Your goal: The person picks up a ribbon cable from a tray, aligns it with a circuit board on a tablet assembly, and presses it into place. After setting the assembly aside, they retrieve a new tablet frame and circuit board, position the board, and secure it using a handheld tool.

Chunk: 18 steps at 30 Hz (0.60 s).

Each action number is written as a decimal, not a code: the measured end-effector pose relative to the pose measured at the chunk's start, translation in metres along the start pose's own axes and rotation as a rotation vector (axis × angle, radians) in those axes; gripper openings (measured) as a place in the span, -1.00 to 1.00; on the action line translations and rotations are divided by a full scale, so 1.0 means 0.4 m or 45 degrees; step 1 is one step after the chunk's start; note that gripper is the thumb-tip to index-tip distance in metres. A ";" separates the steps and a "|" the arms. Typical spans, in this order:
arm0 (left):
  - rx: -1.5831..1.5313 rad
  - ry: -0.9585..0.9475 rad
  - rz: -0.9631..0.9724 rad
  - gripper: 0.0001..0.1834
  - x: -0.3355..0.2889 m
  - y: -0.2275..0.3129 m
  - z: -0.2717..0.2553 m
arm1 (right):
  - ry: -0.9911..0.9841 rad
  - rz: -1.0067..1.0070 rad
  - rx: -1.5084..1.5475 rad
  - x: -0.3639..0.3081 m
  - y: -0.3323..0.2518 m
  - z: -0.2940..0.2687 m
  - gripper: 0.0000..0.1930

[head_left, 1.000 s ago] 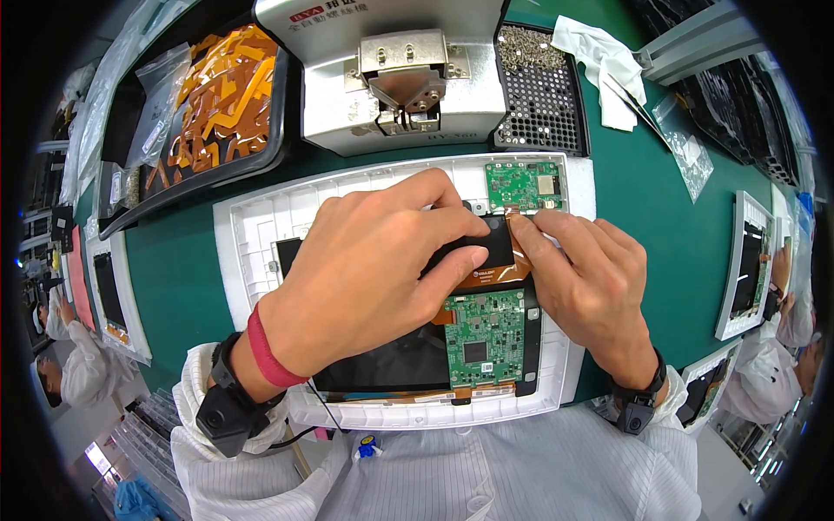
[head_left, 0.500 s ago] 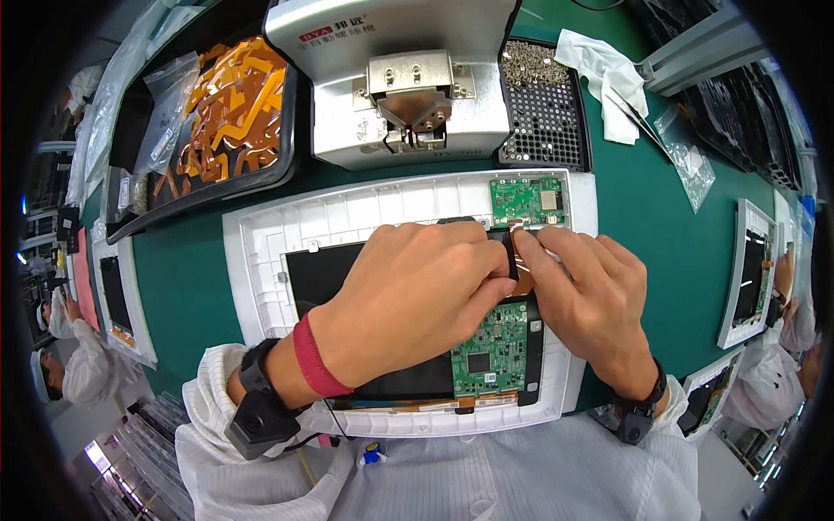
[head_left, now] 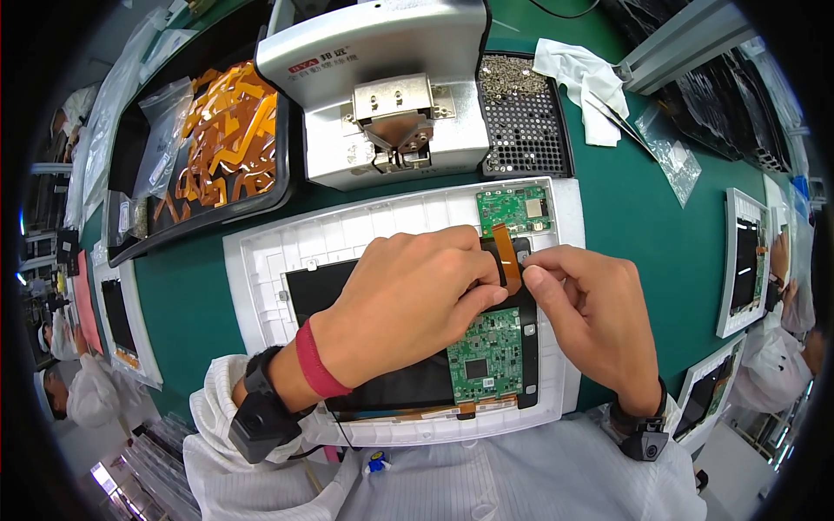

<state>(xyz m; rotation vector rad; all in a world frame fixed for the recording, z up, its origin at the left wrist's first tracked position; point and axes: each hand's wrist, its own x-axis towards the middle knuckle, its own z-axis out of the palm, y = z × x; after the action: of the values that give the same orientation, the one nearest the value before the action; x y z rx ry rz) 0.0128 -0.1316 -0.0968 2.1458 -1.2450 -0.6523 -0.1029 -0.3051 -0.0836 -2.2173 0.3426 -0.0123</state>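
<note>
Orange flex just got uncovered below the small green board, so probably checkable; right hand and left hand grips can't be told.

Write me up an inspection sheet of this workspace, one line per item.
Surface: green worktop, showing on both sides of the work.
Job's things: white frame with dark panel, larger green board and smaller green board.
Clutter: black tray of orange strips, parts tray, white cloth, tweezers, clear bag.
Hands: left hand has its fingers at the orange flex cable; right hand has its fingers close beside it; grip unclear.
Cables: the orange flex cable's upper end reaches the smaller green board; seating cannot be judged. Dark cable near the top edge.
Surroundings: silver machine beyond the frame; people in white on both sides.
</note>
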 end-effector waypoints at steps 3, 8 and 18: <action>-0.024 -0.045 -0.008 -0.79 0.002 -0.003 -0.004 | -0.167 0.222 0.105 0.020 -0.022 -0.010 -0.77; 0.012 -0.072 -0.017 -0.80 0.003 -0.001 -0.010 | -0.148 0.242 0.053 0.026 -0.023 0.006 -0.75; -0.084 0.167 -0.054 -0.87 -0.018 -0.021 -0.040 | -0.148 0.150 -0.133 0.021 0.007 0.027 -0.69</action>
<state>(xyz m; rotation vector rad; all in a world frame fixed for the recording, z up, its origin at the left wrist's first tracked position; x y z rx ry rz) 0.0253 -0.1179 -0.0901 2.1291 -1.0968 -0.5529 -0.0940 -0.3006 -0.0933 -2.2857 0.4166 0.2018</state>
